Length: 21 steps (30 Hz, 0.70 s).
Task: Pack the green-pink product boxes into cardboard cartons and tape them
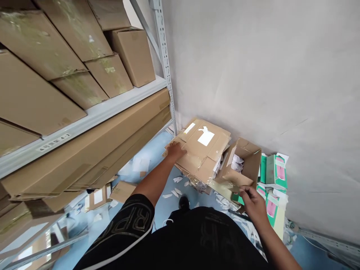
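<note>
My left hand (176, 150) rests with its fingers apart on the left edge of a stack of flattened cardboard boxes (194, 140). A white label (206, 137) with a torn top is stuck on the uppermost sheet. To the right, an open cardboard box (254, 161) stands against the stack, with crumpled white paper (237, 163) inside. My right hand (251, 200) is closed in a pinch at the near flap (239, 178) of this box. Clear tape seems to hang by the fingertips, partly blurred.
A metal rack (112, 103) loaded with taped cartons rises on the left. Green and pink boxes (277, 170) are piled beside the open box along the grey wall (253, 67). Paper scraps (174, 191) litter the blue floor (161, 172). A white cable (118, 255) crosses my left arm.
</note>
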{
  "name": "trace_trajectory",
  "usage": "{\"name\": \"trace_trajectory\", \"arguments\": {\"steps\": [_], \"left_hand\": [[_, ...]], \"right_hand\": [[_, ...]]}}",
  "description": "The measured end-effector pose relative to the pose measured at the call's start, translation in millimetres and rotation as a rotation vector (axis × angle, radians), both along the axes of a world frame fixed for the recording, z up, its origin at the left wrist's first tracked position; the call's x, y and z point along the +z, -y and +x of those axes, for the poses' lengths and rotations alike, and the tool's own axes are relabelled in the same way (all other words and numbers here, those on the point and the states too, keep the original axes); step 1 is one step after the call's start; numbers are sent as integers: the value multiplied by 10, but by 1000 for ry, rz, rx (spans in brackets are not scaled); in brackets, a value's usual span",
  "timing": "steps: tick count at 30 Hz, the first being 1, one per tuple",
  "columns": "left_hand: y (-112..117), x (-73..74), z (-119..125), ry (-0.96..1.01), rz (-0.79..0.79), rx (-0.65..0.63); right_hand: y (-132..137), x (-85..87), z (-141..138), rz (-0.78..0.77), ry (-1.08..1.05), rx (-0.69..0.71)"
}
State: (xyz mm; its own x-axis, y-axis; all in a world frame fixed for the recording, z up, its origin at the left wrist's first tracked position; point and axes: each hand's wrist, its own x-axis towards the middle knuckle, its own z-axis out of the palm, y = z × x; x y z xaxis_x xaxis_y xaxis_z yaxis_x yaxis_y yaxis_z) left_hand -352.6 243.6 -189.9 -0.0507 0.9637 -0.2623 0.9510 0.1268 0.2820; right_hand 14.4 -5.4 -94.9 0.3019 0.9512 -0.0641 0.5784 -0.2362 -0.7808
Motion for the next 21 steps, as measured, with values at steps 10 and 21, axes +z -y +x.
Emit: {"name": "trace_trajectory", "arguments": {"steps": [10, 21], "left_hand": [[-271, -54, -511, 133, -111, 121], [-189, 404, -738, 240, 131, 88]], "right_hand": [[-456, -4, -713, -39, -47, 427], [-266, -250, -461, -139, -49, 237]]}}
